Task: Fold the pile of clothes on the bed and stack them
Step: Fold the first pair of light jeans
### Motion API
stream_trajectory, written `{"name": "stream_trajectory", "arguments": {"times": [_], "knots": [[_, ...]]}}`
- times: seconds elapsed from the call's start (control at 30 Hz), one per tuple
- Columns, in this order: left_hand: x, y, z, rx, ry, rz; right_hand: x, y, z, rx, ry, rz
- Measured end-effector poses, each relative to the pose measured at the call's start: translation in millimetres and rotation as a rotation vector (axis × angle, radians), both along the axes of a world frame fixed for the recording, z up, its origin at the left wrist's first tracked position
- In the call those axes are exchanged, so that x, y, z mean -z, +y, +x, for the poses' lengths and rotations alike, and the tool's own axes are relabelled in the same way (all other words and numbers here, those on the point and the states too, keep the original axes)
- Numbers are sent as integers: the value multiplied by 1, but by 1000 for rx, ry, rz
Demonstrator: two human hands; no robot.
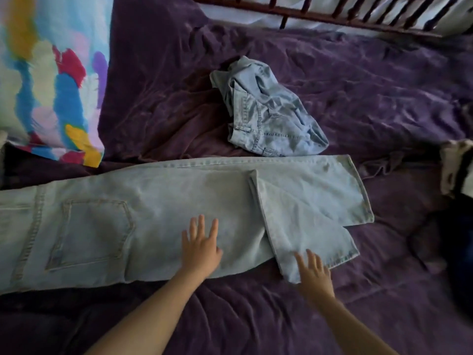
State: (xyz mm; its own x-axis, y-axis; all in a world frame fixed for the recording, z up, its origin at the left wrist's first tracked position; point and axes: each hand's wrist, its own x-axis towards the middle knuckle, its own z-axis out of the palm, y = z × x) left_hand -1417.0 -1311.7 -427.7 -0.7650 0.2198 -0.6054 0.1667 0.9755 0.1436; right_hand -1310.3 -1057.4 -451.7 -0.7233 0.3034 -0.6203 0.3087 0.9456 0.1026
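Two hands meet the light-blue jeans (pixel 163 198), which are spread flat across the purple bedspread (pixel 256 316). The left hand (pixel 201 249) lies flat mid-leg, fingers spread. The right hand (pixel 316 274) has its fingers splayed over the near corner of the turned-back leg. A crumpled denim garment (pixel 268 111) lies just beyond the jeans.

**Bed** (pixel 256 316): spreads on every side of the left hand (pixel 201 248) and the right hand (pixel 316 274).
**Purple cover** (pixel 384 85): plush and heavily creased, laid over the bed.
**Wooden rail** (pixel 332 19): dark, with spindles, set far beyond the right hand along the top edge. White bedding (pixel 243 15) lies behind it.
**Cushion** (pixel 51 80): multicoloured brush-stroke print, well beyond the left hand and to its left.
**Light**: dim, with a soft sheen on the cover's folds beyond the right hand.
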Motion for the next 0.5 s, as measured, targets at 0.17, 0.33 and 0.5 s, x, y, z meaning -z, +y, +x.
{"name": "stream_trajectory", "arguments": {"times": [0.17, 0.33, 0.5], "knots": [[17, 71, 24, 99, -210, -70, 29, 65, 22, -198, 30, -113], [31, 99, 36, 13, -174, -206, 23, 129, -23, -471, 145, -28], [22, 109, 24, -209, 0, -88, -12, 176, -70, 42, 761, -302]]}}
